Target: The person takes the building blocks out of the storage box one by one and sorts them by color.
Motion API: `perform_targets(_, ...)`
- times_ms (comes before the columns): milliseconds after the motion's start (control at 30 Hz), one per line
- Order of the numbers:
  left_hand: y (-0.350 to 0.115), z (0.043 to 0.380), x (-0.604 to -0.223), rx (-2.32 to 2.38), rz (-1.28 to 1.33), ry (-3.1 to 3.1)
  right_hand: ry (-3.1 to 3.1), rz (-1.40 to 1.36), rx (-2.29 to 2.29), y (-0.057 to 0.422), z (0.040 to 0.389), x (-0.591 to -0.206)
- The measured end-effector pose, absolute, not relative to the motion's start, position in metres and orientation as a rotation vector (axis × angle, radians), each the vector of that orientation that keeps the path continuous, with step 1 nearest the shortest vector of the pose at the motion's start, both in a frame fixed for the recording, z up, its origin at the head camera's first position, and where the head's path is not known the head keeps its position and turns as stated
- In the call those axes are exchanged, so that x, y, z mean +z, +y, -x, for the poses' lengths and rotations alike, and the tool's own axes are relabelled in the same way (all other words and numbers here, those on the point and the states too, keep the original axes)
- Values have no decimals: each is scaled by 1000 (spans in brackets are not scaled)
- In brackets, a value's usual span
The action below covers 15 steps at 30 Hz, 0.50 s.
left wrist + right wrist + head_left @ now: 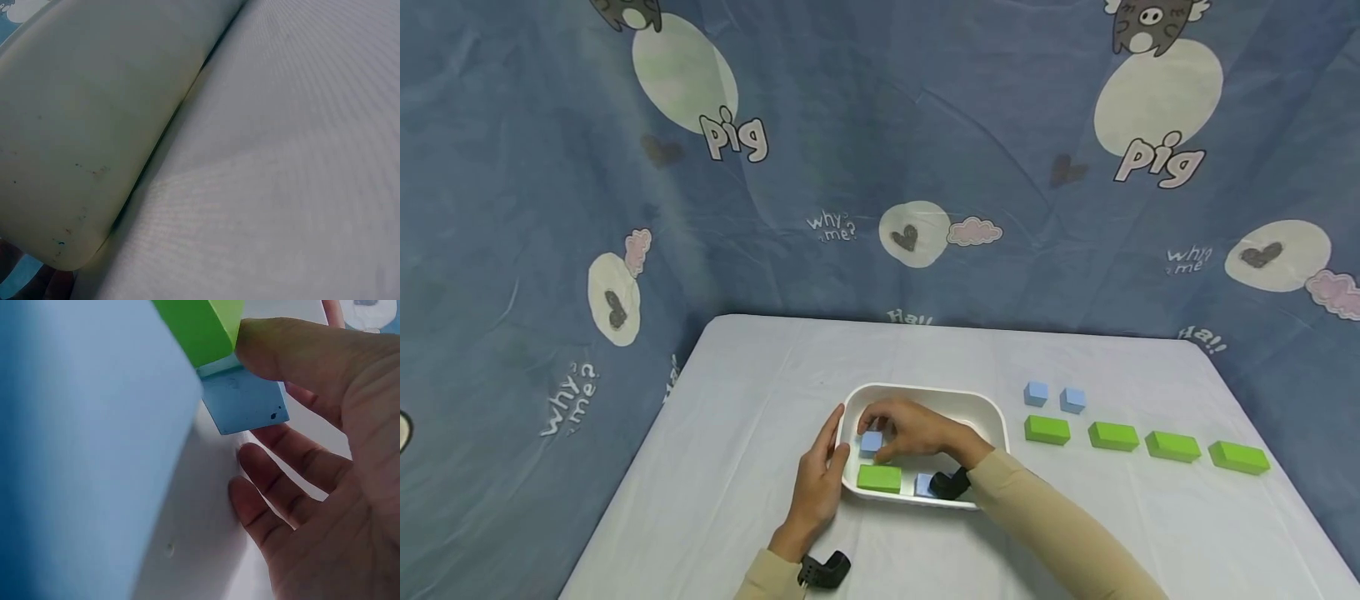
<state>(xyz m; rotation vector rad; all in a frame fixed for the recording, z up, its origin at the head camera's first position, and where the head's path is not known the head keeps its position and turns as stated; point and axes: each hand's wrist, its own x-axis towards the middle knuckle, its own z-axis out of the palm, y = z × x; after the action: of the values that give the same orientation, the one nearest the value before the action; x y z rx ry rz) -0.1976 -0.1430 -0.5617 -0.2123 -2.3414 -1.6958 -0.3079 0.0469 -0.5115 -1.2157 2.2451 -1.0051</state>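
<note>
A screened-off nook, whether in home or lab I cannot tell: blue pig-printed fabric (pixel 880 158) hangs beyond the far, left and right edges of a white-covered tabletop (pixel 752 408).

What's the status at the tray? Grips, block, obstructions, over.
Right grip pinching blue block inside white tray. Left grip against tray's left end. Green block close by; no visible obstruction.

A light blue cube (pixel 871 444), pinched by the right hand (pixel 917 427), is just beyond a long green block (pixel 879 478) in a white, round-cornered tray (pixel 968 408) that the left hand (pixel 818 483) touches. Right of the block sits another cube (pixel 923 485), also blue, partly hidden.
</note>
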Motion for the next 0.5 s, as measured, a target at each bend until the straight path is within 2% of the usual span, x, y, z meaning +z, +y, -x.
perform_targets(500,-143,197,-563,-1715,204,-2332,2395,1167,-901,49,309,-513)
